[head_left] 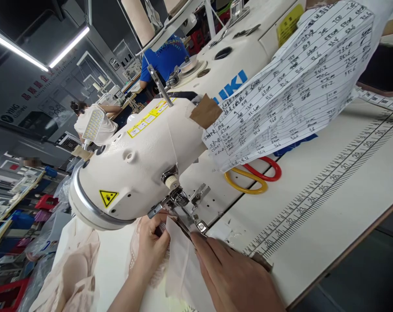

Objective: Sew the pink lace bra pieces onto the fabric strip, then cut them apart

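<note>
My left hand [152, 245] is closed on pale fabric just below the sewing machine's needle area, thumb bent against the fingers. A white fabric strip [180, 260] runs between my hands toward the presser foot [200, 226]. Under and beside my left hand lies pale pink lace-edged fabric [134, 251]. My right hand [232, 271] lies over the strip's right side, fingers stretched out and close together, their tips beside the presser foot; its thumb is hidden. The white sewing machine [144, 164] arches above both hands. A narrow dark metal part between the hands is hard to make out.
Right of the machine lie scissors with yellow and red handles [248, 186], partly under a handwritten paper sheet [290, 82]. A printed ruler [323, 186] crosses the table. Crumpled pink fabric [73, 268] lies at left. Other people sit at machines behind, one in a blue shirt [165, 58].
</note>
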